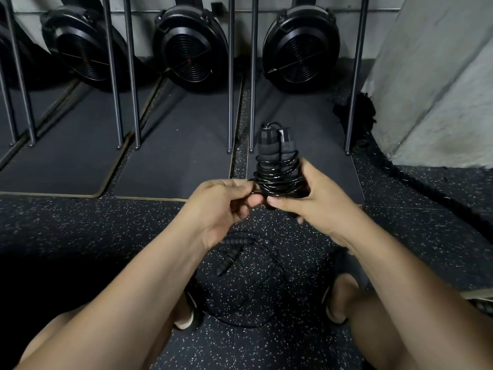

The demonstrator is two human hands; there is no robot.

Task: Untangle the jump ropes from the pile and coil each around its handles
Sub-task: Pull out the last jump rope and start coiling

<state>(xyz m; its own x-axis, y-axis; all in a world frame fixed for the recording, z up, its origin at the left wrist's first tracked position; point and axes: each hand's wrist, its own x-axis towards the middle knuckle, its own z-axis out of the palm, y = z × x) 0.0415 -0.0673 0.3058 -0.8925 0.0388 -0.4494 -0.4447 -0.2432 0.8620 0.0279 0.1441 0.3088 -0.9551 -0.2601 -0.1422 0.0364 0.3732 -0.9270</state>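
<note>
My right hand [317, 201] grips two black foam handles [274, 148] held upright side by side, with a thin black jump rope [280, 180] coiled many times around their lower half. My left hand [224, 204] pinches the loose end of that cord right beside the coil. Down on the speckled floor between my feet lies a second black jump rope [256, 287], its cord in loose loops and its two ribbed handles [232, 253] partly hidden under my left wrist.
Black mats [173, 161] lie ahead with upright metal rails [230, 76] and round black fan housings [190, 49] of stored machines behind them. A grey concrete wall [440, 76] rises at the right, with a thick black rope [354, 113] at its base. My sandalled feet [341, 297] flank the floor rope.
</note>
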